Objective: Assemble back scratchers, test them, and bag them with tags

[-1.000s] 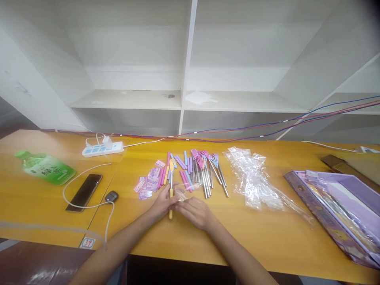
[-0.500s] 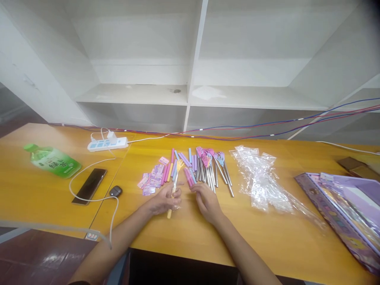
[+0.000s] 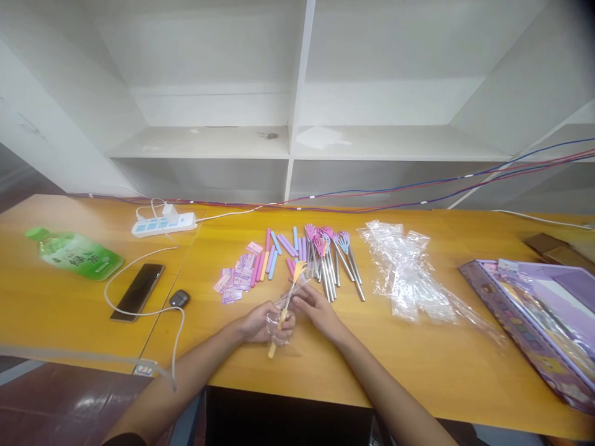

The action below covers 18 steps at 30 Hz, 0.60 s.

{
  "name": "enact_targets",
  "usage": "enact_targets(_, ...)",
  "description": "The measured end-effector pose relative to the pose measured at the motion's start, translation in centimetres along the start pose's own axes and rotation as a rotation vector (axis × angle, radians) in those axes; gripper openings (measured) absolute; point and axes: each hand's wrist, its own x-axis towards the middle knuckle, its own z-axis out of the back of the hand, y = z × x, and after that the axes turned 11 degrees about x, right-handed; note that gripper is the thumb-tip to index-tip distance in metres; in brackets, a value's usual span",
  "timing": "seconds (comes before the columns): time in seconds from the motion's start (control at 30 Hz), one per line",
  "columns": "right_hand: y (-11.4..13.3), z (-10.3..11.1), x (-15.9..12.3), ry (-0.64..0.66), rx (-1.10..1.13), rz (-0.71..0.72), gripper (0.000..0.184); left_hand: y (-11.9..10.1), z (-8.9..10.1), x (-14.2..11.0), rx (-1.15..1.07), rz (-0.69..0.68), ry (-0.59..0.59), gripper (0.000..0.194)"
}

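Note:
My left hand (image 3: 269, 323) is closed around a back scratcher (image 3: 281, 319) with a yellow hand-shaped head, a metal rod and a yellow handle. The scratcher tilts, head up and to the right, handle end below the fist. A clear plastic bag (image 3: 274, 319) is bunched about the rod and the same fingers. Right beside the rod, my right hand (image 3: 318, 310) has its thumb and fingertips together on the bag's upper part. Beyond the hands lie several back scratchers (image 3: 331, 260) with pink and blue heads, and several coloured handle sleeves (image 3: 288, 245).
Small printed cards (image 3: 237, 275) lie left of the sleeves. Clear plastic bags (image 3: 404, 272) are heaped at the right, near a purple box (image 3: 525, 334). Leftward are a phone (image 3: 138, 291), a black earbud case (image 3: 179, 298), a power strip (image 3: 162, 225) and a green bottle (image 3: 77, 253).
The yellow back scratcher has shifted right and nearer me, leaning further right. My right hand has come in against the plastic around it, and the bag now shows spread along the rod.

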Motion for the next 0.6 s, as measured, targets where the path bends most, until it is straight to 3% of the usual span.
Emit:
enact_targets(0.13,-0.4,0.5,0.4,-0.130,0.093,-0.009,0.054,0.8,0.4,0.1,0.158,-0.011,-0.040,0.045)
enact_targets(0.23,-0.3,1.0,0.7,-0.270,0.149,0.043,0.042,1.5,1.0,0.3,0.180,-0.011,-0.041,0.043)
enact_targets(0.43,2.0,2.5,0.7,-0.602,0.392,0.322,0.036,0.9,1.4,0.1,0.152,-0.095,0.001,0.040)
enact_targets(0.5,3.0,2.9,0.3,-0.651,0.412,0.382,0.035,0.3,1.4,0.0,0.177,-0.191,-0.066,0.040)
enact_targets(0.6,3.8,3.0,-0.6,-0.608,0.291,0.356,0.036,-0.6,1.6,-0.1,0.241,-0.373,-0.321,0.046)
